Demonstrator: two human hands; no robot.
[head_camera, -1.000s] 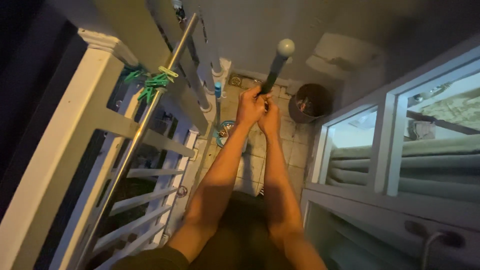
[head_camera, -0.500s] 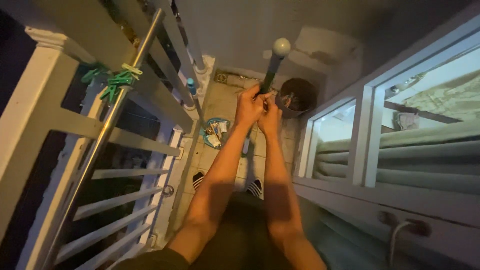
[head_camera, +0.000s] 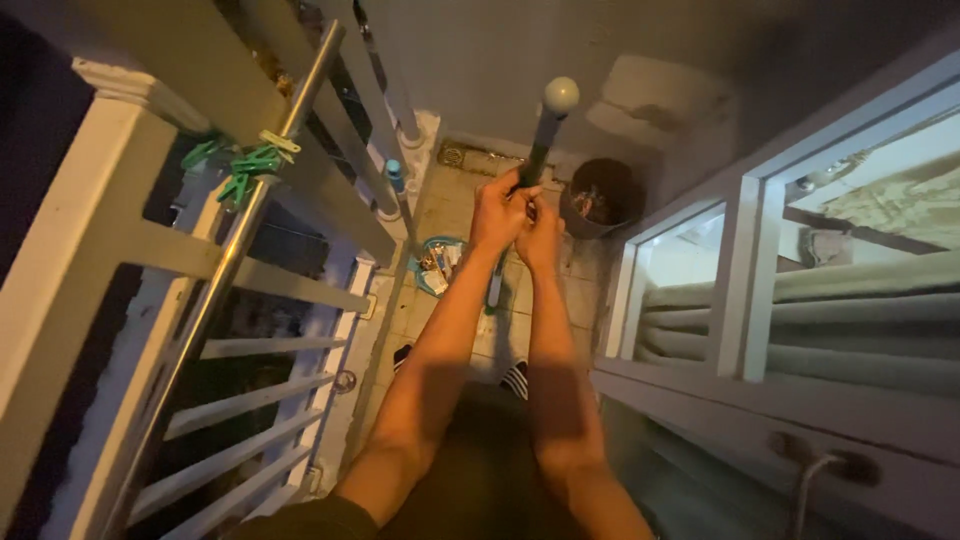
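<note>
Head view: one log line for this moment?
left hand: grips stick handle | right hand: grips it below | bucket: on floor beyond

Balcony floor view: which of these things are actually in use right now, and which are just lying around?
In use:
left hand
right hand
long-handled broom
dustpan with rubbish

Lying about:
green clothes pegs
metal rail
dark bucket
floor drain

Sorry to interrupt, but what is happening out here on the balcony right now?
A person stands on a narrow tiled balcony, left hand and right hand both wrapped around a dark long handle with a pale round knob on top. Its lower end reaches the floor near a dustpan of litter. A dark bucket sits beyond.
</note>
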